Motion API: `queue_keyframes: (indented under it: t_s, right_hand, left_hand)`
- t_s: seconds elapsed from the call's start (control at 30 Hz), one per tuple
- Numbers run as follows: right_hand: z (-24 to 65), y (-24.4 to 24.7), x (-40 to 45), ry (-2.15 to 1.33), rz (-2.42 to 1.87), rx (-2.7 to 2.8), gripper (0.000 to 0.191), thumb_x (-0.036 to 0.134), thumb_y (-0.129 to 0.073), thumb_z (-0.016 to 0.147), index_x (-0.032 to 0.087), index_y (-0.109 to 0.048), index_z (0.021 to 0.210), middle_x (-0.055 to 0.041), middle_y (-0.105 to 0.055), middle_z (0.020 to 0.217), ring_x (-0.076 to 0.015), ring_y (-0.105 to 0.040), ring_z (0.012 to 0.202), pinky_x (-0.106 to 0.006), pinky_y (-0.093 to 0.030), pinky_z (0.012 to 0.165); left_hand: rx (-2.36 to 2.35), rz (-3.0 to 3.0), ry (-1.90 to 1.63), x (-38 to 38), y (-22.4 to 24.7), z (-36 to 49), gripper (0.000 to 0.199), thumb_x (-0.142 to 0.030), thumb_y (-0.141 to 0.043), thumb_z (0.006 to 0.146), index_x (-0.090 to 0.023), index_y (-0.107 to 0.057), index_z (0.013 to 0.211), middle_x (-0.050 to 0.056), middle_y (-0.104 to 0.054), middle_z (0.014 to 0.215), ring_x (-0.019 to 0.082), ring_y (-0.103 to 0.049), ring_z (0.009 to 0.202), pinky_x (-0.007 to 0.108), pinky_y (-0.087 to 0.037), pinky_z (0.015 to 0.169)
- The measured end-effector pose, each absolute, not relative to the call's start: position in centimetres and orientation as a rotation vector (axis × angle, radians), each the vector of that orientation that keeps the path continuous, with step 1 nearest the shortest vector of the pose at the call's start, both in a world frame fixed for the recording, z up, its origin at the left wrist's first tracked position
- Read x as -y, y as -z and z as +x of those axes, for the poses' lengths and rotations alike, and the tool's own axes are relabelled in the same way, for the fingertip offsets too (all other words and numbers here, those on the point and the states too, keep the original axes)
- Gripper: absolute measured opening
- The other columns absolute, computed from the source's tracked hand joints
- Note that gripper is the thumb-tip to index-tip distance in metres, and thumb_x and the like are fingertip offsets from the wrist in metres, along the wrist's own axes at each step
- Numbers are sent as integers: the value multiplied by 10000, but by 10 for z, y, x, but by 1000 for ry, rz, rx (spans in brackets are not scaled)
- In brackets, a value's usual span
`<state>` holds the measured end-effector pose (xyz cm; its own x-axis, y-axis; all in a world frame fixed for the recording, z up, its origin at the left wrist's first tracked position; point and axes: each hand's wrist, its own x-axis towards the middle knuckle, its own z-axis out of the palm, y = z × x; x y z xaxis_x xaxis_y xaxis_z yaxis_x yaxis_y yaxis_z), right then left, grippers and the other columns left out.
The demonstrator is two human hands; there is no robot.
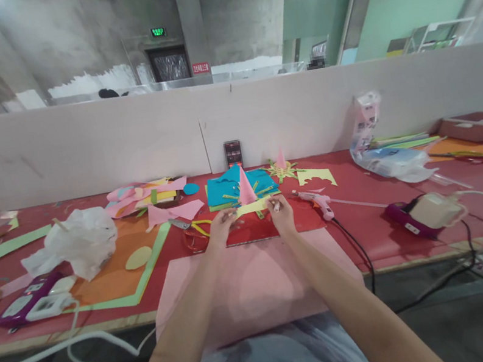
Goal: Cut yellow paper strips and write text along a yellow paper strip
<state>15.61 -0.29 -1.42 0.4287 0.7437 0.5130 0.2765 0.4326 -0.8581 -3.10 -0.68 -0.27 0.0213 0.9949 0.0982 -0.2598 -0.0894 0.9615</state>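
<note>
Stretched between my two hands is a yellow paper strip (251, 207). My left hand (222, 226) pinches its left end, and my right hand (281, 212) grips the right end. Just behind the strip stands a pink paper cone (245, 188) with green and yellow strips spreading from its base, on blue paper sheets (219, 191). Scissors with yellow handles (203, 227) lie left of my left hand. To the right of my right hand rests a pink glue gun (324, 207). A large pink sheet (253, 278) covers the table edge below my wrists.
A second pink cone (282, 163) stands farther back. On the left are a crumpled white plastic bag (82, 241), orange paper (119, 282) and a purple power strip (28, 303). Another power strip (408, 220), a clear bag (393, 162) and a tray (480, 127) sit right. A white partition (124, 142) closes the back.
</note>
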Motion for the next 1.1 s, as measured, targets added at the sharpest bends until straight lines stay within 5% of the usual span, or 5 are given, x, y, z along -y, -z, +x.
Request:
queue_keyframes:
  t_s: [0.33,0.6,0.93,1.1]
  right_hand:
    - [159,14,11,-360,-1240,1233,158,369,-485,762,226,-503,828,-14,-582,681,-179,-548,632,-273,-428,605]
    - [159,14,9,-388,-1246,1180,136,312,-470,730,218,-497,825,-14,-610,736,-169,-568,674,-263,-433,623]
    - [161,15,9,-384,-1231,1193,107,290,-450,755,224,-501,822,-2,-592,677,-177,-581,671,-268,-443,635]
    - [161,13,12,-420,-1262,1234,112,215,-425,728,231,-493,816,10,-601,671,-168,-585,650,-254,-437,620]
  left_hand:
    - [-1317,1666,-1398,11,18,-35,146,-224,-678,690,-227,-673,836,-5,-637,642,142,-600,537,242,-451,555]
    - [-1044,1254,-1308,6,10,-32,333,-331,-652,732,-154,-604,1010,-14,-640,607,137,-608,509,275,-517,553]
    - [-1205,1501,-1203,11,10,-31,230,-259,-591,766,-151,-618,968,-25,-615,578,105,-539,458,227,-437,495]
    - [-1406,1825,-1255,17,8,-33,168,-256,-550,801,-193,-648,922,-5,-653,682,137,-601,625,250,-457,627]
